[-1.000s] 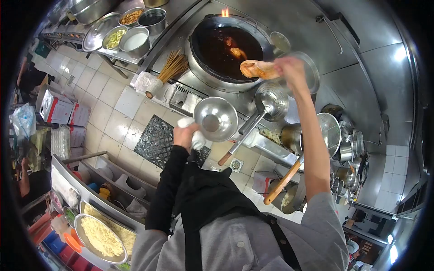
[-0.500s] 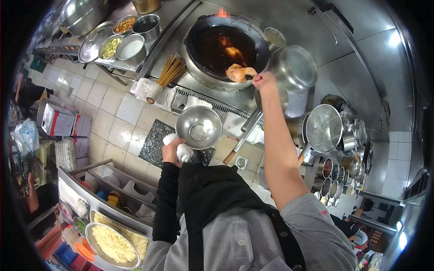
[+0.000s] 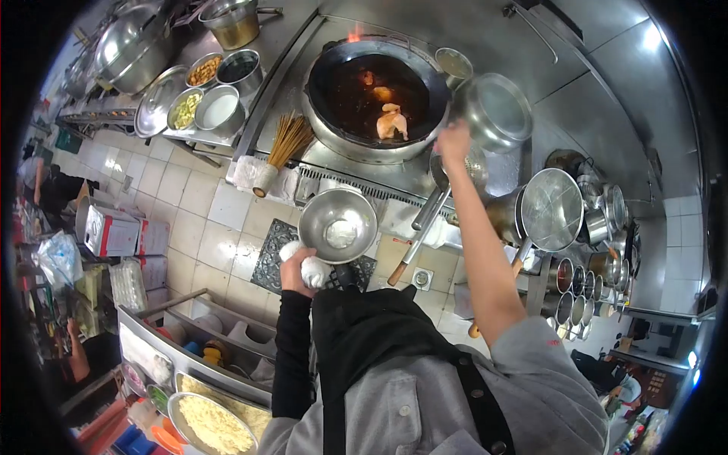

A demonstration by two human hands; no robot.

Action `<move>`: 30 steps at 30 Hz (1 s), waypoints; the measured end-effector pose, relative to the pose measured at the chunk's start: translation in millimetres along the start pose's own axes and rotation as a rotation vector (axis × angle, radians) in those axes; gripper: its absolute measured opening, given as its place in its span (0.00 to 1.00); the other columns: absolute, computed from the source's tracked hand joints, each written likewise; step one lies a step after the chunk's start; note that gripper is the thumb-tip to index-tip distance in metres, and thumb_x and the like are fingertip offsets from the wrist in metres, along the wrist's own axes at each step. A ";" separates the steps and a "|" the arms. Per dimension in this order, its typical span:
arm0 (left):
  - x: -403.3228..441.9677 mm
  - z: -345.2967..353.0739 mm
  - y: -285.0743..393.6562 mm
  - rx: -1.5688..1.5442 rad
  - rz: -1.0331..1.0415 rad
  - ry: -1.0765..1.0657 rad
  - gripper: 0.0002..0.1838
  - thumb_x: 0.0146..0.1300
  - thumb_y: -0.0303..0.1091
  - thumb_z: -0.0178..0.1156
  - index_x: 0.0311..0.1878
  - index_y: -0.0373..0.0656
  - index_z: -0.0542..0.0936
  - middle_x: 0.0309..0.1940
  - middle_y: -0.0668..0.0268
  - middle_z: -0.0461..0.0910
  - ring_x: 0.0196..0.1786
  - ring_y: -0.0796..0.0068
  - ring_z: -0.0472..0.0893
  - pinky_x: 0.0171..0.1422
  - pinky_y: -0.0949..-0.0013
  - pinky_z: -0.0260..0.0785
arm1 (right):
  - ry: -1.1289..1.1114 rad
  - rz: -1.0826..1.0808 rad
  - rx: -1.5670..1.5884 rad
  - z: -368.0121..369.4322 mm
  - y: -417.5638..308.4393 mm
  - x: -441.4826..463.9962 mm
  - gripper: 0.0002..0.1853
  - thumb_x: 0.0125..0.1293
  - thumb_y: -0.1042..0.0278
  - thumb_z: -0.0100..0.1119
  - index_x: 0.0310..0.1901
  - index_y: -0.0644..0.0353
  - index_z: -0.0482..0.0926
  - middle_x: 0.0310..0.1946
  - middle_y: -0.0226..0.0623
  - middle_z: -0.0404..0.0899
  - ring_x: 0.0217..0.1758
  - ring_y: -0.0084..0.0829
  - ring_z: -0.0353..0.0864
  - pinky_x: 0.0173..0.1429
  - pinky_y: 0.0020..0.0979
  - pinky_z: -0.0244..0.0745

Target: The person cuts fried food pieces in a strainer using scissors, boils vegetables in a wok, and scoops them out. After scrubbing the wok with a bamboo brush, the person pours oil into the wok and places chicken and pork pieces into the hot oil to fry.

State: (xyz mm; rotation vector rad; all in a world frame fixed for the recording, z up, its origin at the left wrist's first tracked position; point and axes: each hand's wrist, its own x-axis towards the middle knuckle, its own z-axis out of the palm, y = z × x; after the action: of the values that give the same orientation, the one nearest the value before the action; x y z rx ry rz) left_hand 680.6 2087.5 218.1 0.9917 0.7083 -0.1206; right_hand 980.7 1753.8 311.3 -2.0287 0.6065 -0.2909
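A pale piece of poultry [image 3: 392, 123] lies in the dark liquid of the large black wok [image 3: 322, 83], near its front edge, with browner pieces behind it. My right hand [image 3: 453, 142] is just right of the wok's rim, above a perforated ladle; its fingers look curled, but blur hides whether they hold anything. Low in front of me, my left hand [image 3: 296, 271] is closed round a white cloth [image 3: 313, 271] beside a steel bowl [image 3: 311, 221].
A bundle of bamboo sticks [image 3: 290, 140] lies left of the wok, near bowls of ingredients [image 3: 220, 110]. A steel pot [image 3: 500, 114] and a wire strainer [image 3: 551, 208] are on the right. Flame [image 3: 355, 34] shows behind the wok. Other people are at far left and lower right.
The pale piece has left my right hand and now lies in the wok. My right hand first came left to the wok's edge, then drew slightly back right.
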 end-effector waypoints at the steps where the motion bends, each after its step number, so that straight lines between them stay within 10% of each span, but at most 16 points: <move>1: -11.1 7.2 11.7 -0.123 -0.062 0.021 0.06 0.57 0.28 0.66 0.36 0.39 0.84 0.32 0.65 0.82 0.35 0.67 0.84 0.42 0.63 0.77 | 0.031 -0.234 -0.116 -11.6 12.6 -23.0 0.21 0.70 0.73 0.54 0.64 0.64 0.76 0.35 0.55 0.85 0.39 0.50 0.88 0.44 0.47 0.82; 4: -27.1 -0.1 19.5 -0.230 -0.090 -0.002 0.07 0.58 0.32 0.65 0.38 0.41 0.82 0.35 0.64 0.82 0.42 0.65 0.85 0.49 0.61 0.79 | -0.154 -0.461 -0.280 -58.1 51.6 -126.9 0.16 0.71 0.68 0.58 0.56 0.66 0.82 0.37 0.56 0.87 0.38 0.53 0.87 0.48 0.45 0.81; 8: -47.0 -1.6 47.2 -0.094 0.014 0.003 0.08 0.60 0.34 0.64 0.38 0.41 0.82 0.38 0.63 0.82 0.44 0.65 0.84 0.51 0.60 0.79 | -0.647 0.253 -0.205 -113.8 95.0 -209.0 0.18 0.71 0.74 0.57 0.61 0.64 0.81 0.38 0.50 0.88 0.36 0.38 0.89 0.45 0.37 0.83; 10: -45.5 6.7 58.6 -0.017 0.055 0.035 0.09 0.61 0.35 0.63 0.39 0.39 0.82 0.39 0.62 0.82 0.44 0.64 0.84 0.51 0.59 0.80 | -0.608 0.194 -0.090 -133.6 122.2 -237.2 0.19 0.70 0.77 0.57 0.61 0.65 0.81 0.39 0.49 0.89 0.35 0.44 0.88 0.44 0.38 0.83; 14: -44.2 32.7 78.0 -0.050 0.022 -0.020 0.10 0.58 0.32 0.65 0.40 0.37 0.82 0.40 0.61 0.82 0.46 0.64 0.84 0.53 0.58 0.79 | -0.113 -0.311 -0.390 -212.2 95.6 -248.1 0.24 0.64 0.77 0.61 0.63 0.67 0.79 0.52 0.57 0.86 0.51 0.53 0.87 0.57 0.41 0.81; 19: -17.9 18.5 59.9 0.474 0.407 -0.143 0.11 0.59 0.36 0.64 0.42 0.40 0.82 0.44 0.62 0.82 0.49 0.63 0.83 0.55 0.59 0.79 | 0.528 -0.168 -0.820 -299.6 171.6 -249.7 0.33 0.68 0.74 0.62 0.74 0.69 0.65 0.70 0.59 0.70 0.65 0.57 0.76 0.69 0.49 0.73; 21: -25.2 48.5 74.4 0.104 0.003 -0.100 0.14 0.57 0.38 0.66 0.43 0.42 0.82 0.43 0.64 0.81 0.49 0.65 0.81 0.56 0.60 0.76 | 0.602 -0.196 -0.739 -310.2 183.1 -245.8 0.34 0.69 0.74 0.62 0.75 0.69 0.64 0.70 0.57 0.70 0.63 0.52 0.77 0.66 0.48 0.76; 22: -5.3 22.7 63.2 0.163 0.060 -0.121 0.14 0.57 0.38 0.66 0.45 0.43 0.83 0.42 0.65 0.81 0.48 0.66 0.81 0.56 0.59 0.75 | 0.546 -0.174 -0.509 -306.3 178.2 -244.4 0.33 0.69 0.74 0.62 0.74 0.69 0.64 0.69 0.55 0.71 0.63 0.49 0.77 0.64 0.45 0.76; 24: -7.2 16.0 61.3 1.129 1.179 -0.338 0.15 0.57 0.29 0.66 0.48 0.39 0.82 0.42 0.66 0.81 0.49 0.67 0.81 0.59 0.61 0.74 | 0.410 -0.088 -0.053 -286.5 107.5 -241.5 0.32 0.69 0.75 0.61 0.74 0.68 0.66 0.66 0.52 0.75 0.61 0.41 0.78 0.62 0.40 0.78; 25: 7.5 -6.4 50.5 1.011 0.782 -0.232 0.24 0.49 0.22 0.72 0.52 0.38 0.80 0.43 0.63 0.81 0.48 0.67 0.81 0.58 0.61 0.74 | 0.324 -0.205 -0.070 -269.8 96.8 -240.7 0.30 0.69 0.79 0.59 0.73 0.63 0.70 0.59 0.47 0.80 0.55 0.32 0.81 0.56 0.34 0.79; 28: -26.7 26.1 66.6 1.235 1.085 -0.200 0.12 0.57 0.26 0.66 0.46 0.40 0.82 0.40 0.64 0.80 0.46 0.66 0.82 0.53 0.63 0.77 | -0.107 -0.156 0.196 -199.9 94.5 -264.6 0.21 0.66 0.84 0.52 0.60 0.61 0.80 0.41 0.38 0.86 0.39 0.24 0.83 0.44 0.26 0.79; 30: -19.9 17.4 73.0 0.522 0.406 -0.042 0.08 0.60 0.30 0.63 0.42 0.41 0.82 0.39 0.65 0.79 0.45 0.66 0.82 0.50 0.62 0.78 | -0.331 -0.049 0.234 -145.8 106.9 -278.5 0.15 0.68 0.81 0.56 0.55 0.65 0.81 0.42 0.40 0.89 0.37 0.25 0.86 0.43 0.29 0.82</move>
State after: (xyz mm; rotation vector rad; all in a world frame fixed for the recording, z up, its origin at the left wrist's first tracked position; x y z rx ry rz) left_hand 703.0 2110.2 288.8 1.6093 0.4282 0.0331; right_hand 648.8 1748.8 304.8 -1.8142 0.3013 -0.0478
